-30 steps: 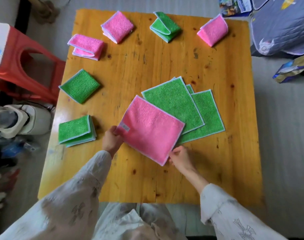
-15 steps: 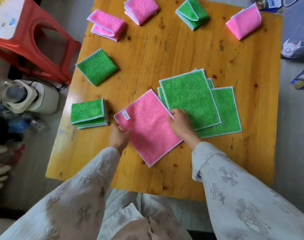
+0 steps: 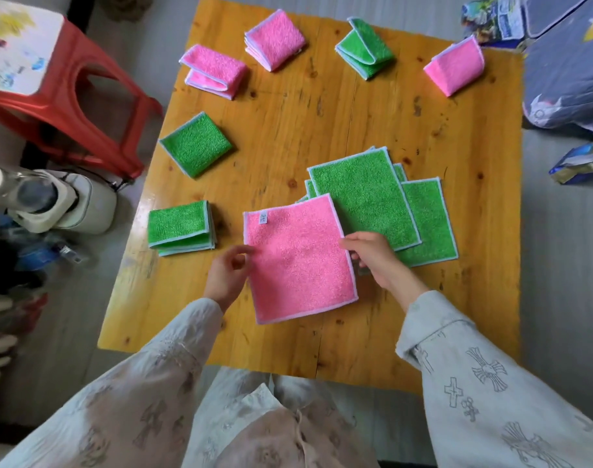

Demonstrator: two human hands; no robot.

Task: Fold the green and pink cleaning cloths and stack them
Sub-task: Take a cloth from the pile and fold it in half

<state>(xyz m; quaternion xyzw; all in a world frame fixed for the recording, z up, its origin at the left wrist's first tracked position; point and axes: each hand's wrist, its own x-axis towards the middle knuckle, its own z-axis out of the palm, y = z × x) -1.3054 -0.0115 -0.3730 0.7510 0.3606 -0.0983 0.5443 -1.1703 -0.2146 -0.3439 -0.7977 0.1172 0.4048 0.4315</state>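
At centre-left of the frame the left hand (image 3: pixel 226 280) pinches the left edge of the flat pink cloth (image 3: pixel 298 260); the cloth lies at lower centre of the wooden table (image 3: pixel 339 123); the right hand (image 3: pixel 372 256) grips its right edge, overlapping the unfolded green cloths (image 3: pixel 366 201) right of centre.

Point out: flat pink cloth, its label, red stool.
flat pink cloth (image 3: pixel 300 261): head view, middle of cloth.
label (image 3: pixel 263 217): head view, white tag at cloth's far-left corner.
red stool (image 3: pixel 69 106): head view, side rail.

Red stool (image 3: pixel 69 96) beside wooden table (image 3: pixel 322 130)
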